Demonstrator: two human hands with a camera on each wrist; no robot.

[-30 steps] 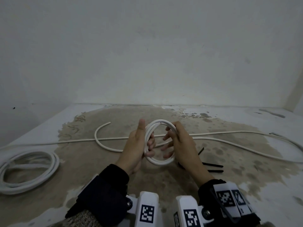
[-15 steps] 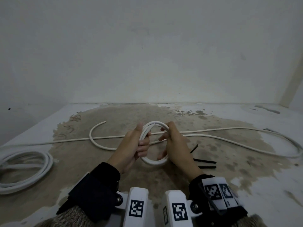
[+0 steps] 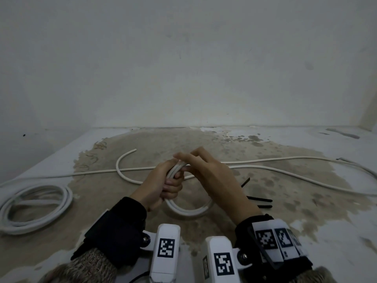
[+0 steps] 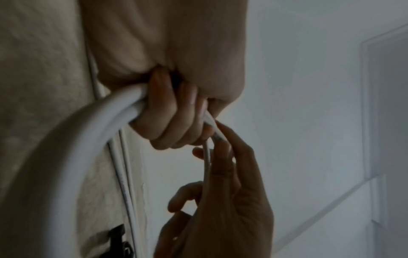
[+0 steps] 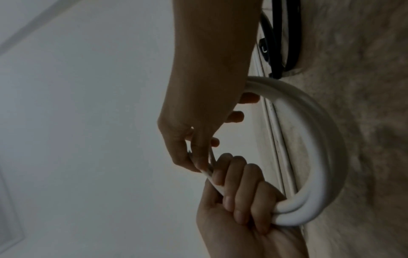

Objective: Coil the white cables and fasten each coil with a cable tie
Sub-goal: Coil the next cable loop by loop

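Observation:
My left hand grips one side of a small white cable coil held just above the floor, its fingers curled round the strands. My right hand reaches over the coil's top next to the left thumb. It pinches a strand of the cable between thumb and forefinger, the other fingers held out straight. The coil's lower arc hangs free below both hands. The rest of this cable trails off across the floor to the right. Black cable ties lie on the floor just right of my right wrist.
A second white cable coil lies on the floor at the left. Another long white cable runs across the stained floor behind my hands, with a loose curved end. A bare wall closes the far side.
My right hand has moved from the coil's right side up over its top, close to the left thumb. The coil now tilts flatter, and the left hand's grip is unchanged.

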